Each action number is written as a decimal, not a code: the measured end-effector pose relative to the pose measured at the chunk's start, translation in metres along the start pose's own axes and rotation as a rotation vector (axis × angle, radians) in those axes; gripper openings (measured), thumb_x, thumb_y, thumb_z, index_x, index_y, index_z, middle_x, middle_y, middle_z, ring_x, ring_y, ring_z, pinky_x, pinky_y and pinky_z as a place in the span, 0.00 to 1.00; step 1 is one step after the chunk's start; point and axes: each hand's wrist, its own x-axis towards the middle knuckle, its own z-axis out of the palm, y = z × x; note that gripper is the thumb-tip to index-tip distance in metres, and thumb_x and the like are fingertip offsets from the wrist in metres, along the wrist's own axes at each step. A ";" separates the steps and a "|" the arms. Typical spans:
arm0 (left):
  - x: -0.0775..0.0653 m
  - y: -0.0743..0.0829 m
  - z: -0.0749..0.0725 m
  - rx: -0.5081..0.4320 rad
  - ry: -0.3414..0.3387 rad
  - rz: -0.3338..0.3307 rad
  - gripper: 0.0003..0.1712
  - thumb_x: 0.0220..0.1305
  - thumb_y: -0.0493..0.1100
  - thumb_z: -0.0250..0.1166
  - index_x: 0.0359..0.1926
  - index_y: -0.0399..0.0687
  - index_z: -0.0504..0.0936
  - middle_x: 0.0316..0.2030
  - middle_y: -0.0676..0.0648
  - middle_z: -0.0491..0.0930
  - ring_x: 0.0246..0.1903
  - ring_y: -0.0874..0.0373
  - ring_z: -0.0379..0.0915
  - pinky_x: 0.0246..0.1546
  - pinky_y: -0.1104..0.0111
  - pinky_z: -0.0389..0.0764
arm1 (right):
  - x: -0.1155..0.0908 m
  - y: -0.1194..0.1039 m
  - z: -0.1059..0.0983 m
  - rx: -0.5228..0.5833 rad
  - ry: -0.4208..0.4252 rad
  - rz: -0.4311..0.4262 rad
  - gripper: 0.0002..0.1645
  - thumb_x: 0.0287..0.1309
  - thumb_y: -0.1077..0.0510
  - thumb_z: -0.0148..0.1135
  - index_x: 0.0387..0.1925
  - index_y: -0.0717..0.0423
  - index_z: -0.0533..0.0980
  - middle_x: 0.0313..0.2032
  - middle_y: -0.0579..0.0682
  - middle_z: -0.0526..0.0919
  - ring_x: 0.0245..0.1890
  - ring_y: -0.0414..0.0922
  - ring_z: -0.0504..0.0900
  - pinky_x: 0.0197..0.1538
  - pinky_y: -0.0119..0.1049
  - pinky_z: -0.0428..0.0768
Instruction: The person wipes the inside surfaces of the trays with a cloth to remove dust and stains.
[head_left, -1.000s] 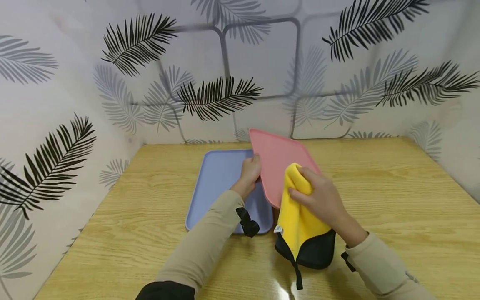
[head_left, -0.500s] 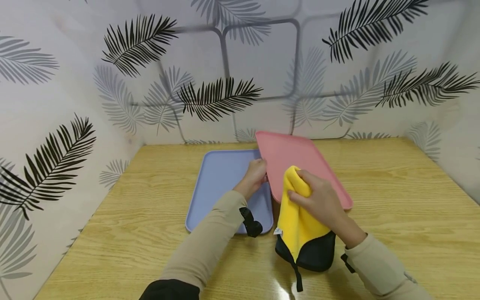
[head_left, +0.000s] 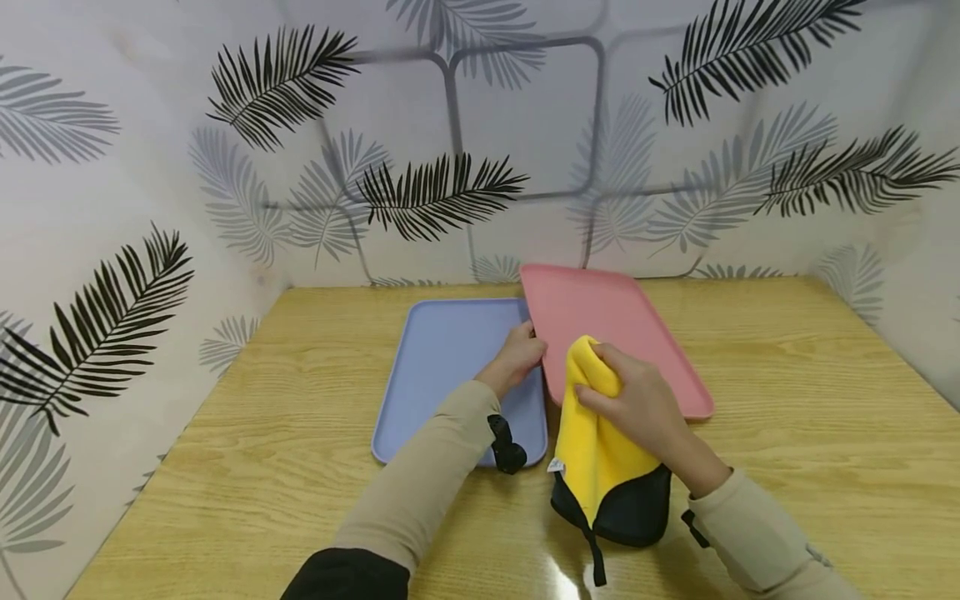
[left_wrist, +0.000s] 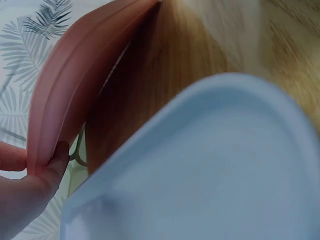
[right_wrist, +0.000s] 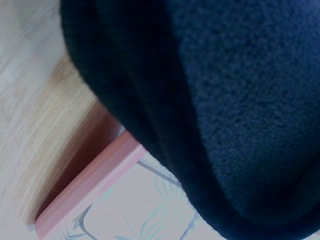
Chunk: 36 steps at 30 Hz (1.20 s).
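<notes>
My left hand (head_left: 516, 358) pinches the left edge of a pink rectangular tray (head_left: 600, 312). In the left wrist view, thumb and finger grip that pink tray (left_wrist: 65, 85) by its rim, held tilted above the wood. A flat blue tray (head_left: 442, 358) lies on the table under my left forearm, partly overlapped by the pink one in the head view. My right hand (head_left: 641, 404) holds a folded cloth (head_left: 581, 429), yellow plush with black lower parts, a small white label and a hanging black strap. Dark plush fabric of this cloth (right_wrist: 250, 110) fills much of the right wrist view.
The wooden table (head_left: 285, 400) reaches back to a wall (head_left: 517, 117) with a printed leaf pattern. Its bare wood shows to the left and right of the trays. A black strap (head_left: 506, 446) sits on my left wrist.
My left hand has moved right with the pink tray, whose right side has swung down toward the table. My right hand and the cloth have stayed nearly still.
</notes>
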 end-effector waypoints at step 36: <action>0.007 -0.029 0.029 0.473 0.100 0.043 0.27 0.44 0.25 0.53 0.51 0.38 0.70 0.43 0.45 0.73 0.38 0.54 0.65 0.36 0.67 0.70 | -0.015 0.012 -0.021 -0.106 -0.167 0.036 0.19 0.47 0.58 0.63 0.43 0.57 0.72 0.19 0.44 0.65 0.18 0.40 0.64 0.23 0.34 0.64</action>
